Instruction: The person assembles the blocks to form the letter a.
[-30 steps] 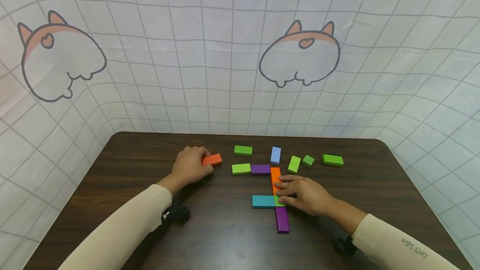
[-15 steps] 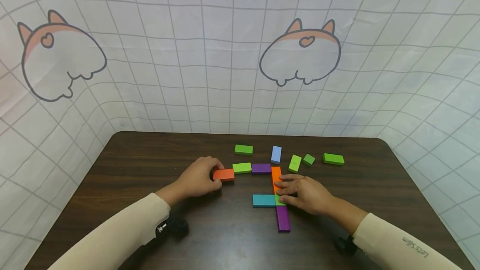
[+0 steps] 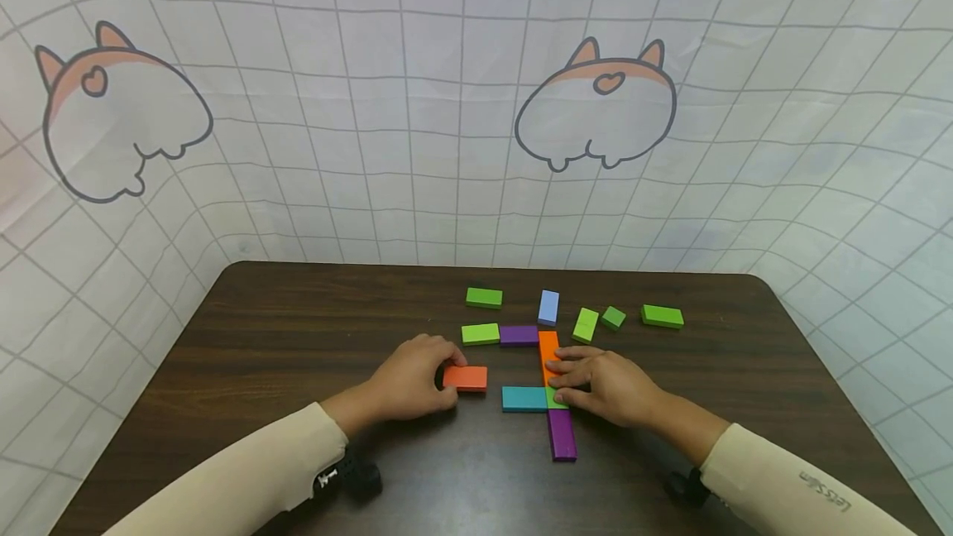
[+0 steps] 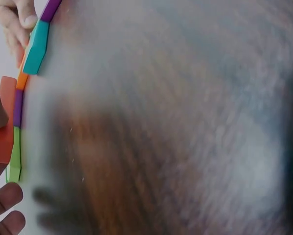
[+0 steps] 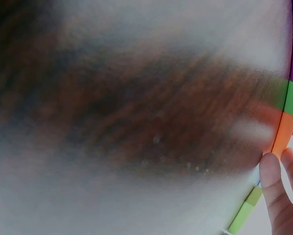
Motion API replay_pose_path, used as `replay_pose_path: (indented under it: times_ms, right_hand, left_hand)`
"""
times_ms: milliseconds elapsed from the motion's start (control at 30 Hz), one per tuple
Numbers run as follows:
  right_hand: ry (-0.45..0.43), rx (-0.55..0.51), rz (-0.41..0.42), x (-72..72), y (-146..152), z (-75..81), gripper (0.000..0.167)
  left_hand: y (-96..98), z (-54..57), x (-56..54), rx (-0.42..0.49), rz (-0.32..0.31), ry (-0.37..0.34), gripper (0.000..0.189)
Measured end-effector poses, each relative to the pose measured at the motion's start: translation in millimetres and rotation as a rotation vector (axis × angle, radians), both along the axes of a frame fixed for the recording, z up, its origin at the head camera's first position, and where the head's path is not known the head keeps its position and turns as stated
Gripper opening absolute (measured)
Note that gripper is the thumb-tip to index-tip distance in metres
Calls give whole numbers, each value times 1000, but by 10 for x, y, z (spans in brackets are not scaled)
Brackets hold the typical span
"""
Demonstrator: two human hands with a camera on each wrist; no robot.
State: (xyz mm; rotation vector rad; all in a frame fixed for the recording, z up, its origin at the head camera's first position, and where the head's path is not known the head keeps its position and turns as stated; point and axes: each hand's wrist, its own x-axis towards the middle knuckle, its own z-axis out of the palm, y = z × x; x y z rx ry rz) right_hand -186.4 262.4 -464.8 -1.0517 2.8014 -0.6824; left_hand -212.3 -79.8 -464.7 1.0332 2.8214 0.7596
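My left hand pinches a red-orange block between thumb and fingers, left of the teal block. In the left wrist view the red-orange block overlaps the purple and lime blocks. My right hand rests its extended fingers on an upright orange strip and a small green block. These belong to a joined flat layout: lime block, purple block, orange strip, green block, teal block and a lower purple block.
Loose blocks lie behind the layout: a green one, a light blue one, a lime one, a small green cube and another green one. A grid-patterned cloth hangs behind the dark wooden table.
My left hand has carried the red-orange block right and toward me, from left of the lime block to left of the teal one. My right hand has stayed put.
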Motion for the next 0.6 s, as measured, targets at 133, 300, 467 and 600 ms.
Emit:
replay_pose_path:
  times_ms: [133, 300, 467, 600]
  right_hand:
    - [-2, 3, -5, 3, 1, 4, 26]
    - [-6, 11, -10, 9, -1, 11, 27]
    - [-6, 18, -12, 6, -3, 15, 27]
    - [-8, 21, -13, 5, -5, 11, 27]
  left_hand:
    - [24, -26, 34, -4, -11, 7, 29]
    - [44, -45, 78, -7, -26, 17, 28]
    - [74, -60, 97, -16, -37, 10, 28]
    - [94, -77, 112, -31, -44, 1, 27]
